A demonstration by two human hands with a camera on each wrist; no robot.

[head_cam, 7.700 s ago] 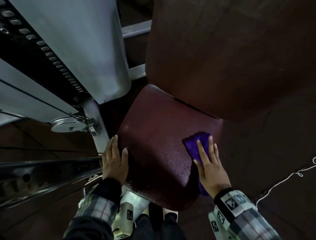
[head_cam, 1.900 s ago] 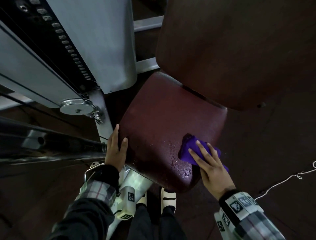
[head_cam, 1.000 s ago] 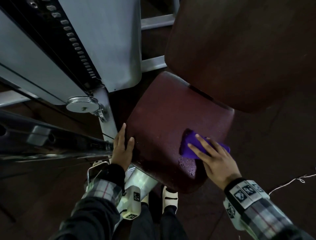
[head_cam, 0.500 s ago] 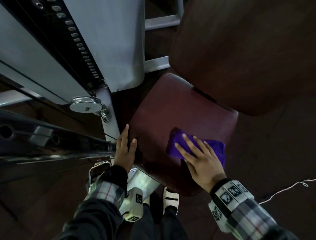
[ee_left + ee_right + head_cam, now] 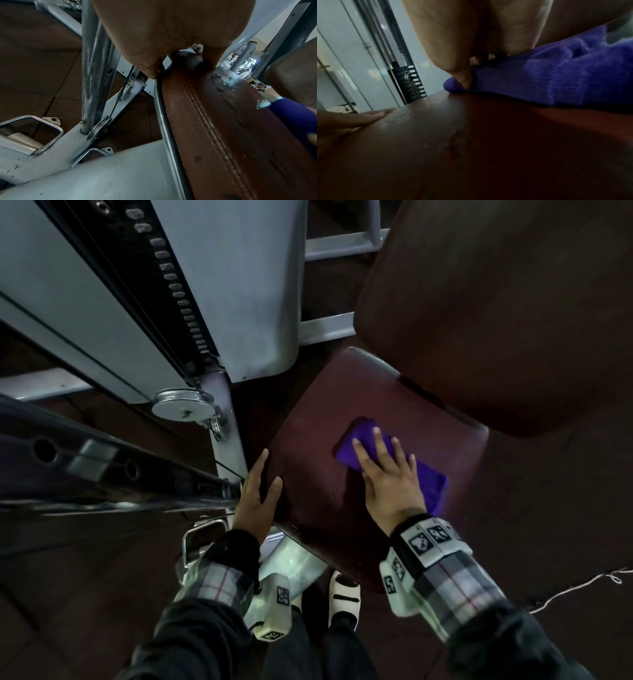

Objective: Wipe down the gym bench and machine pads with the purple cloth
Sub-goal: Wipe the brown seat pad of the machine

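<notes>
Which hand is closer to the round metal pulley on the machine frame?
Left. The left hand rests on the seat pad's edge, just below the pulley; the right hand presses the purple cloth farther away.

Dim head view with bent, stretched edges; both wrist views are brighter but soft, blurred close up, with glare on wet patches.

A gym; weight stack (image 5: 178, 292), cable pulley (image 5: 180, 407) and padded maroon seat (image 5: 342, 412) show it.
</notes>
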